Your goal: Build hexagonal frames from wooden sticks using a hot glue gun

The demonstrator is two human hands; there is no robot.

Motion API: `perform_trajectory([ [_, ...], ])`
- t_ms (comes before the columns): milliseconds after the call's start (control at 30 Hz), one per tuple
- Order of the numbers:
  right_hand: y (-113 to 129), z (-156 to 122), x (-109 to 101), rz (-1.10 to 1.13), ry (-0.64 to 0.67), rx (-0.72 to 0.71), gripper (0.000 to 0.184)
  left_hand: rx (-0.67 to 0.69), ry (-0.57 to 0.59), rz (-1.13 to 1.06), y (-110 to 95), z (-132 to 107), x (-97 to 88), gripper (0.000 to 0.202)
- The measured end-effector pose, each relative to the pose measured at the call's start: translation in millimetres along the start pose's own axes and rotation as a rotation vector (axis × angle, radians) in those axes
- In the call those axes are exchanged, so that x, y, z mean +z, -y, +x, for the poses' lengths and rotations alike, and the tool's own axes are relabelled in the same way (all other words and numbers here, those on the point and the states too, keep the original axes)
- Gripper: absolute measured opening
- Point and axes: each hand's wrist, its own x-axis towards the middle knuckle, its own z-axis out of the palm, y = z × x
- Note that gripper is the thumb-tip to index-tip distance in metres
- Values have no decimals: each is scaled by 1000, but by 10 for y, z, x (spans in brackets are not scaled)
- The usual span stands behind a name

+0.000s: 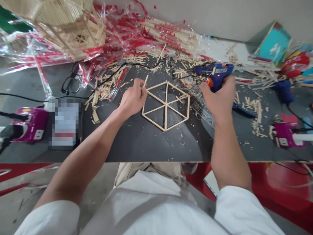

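Note:
My left hand (133, 98) pinches a short wooden stick (145, 82) between its fingertips, just above the upper left of a hexagonal frame of glued wooden sticks (176, 95). The frame lies flat on a dark workbench (137, 147), with spokes meeting at its centre. My right hand (217, 98) grips a blue hot glue gun (215, 73), held to the right of the frame and above it. The gun's nozzle is hidden by my fingers, and a black cord runs from the gun across the bench.
Wood offcuts (105, 88) litter the bench around the frame. Behind lie red-striped cellophane (122, 32) and a wooden stick model (70, 26). Glasses (70, 81), a pixelated device (65, 124), purple sockets (30, 125) and a second blue glue gun (284, 92) stand nearby.

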Motion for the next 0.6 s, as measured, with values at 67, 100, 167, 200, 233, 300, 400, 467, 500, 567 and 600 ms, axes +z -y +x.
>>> perform_trajectory([
  [67,70,-73,56,43,-53,-30,51,9,12,39,7,0,8,37],
  [100,96,-110,87,79,-78,-64,58,13,18,56,9,2,12,39],
  [167,149,-183,150,135,-55,-172,69,17,27,83,5,5,18,41],
  [200,178,-217,179,153,-23,-223,74,17,33,93,-1,7,19,42],
  [233,210,-250,206,161,19,-261,78,13,38,103,-10,9,18,42],
  [300,277,-306,248,156,115,-298,81,4,51,114,-30,10,11,42],
  [400,349,-361,295,153,235,-333,80,-5,53,121,-58,7,-4,42],
  [467,362,-378,327,154,288,-371,75,-10,54,144,-78,2,-10,42],
  [500,360,-381,345,152,298,-388,73,-12,59,163,-91,0,-11,42],
  [567,344,-384,384,146,295,-413,71,-11,81,210,-123,-4,-10,43],
  [600,336,-384,401,144,286,-420,71,-10,92,231,-140,-4,-8,44],
])
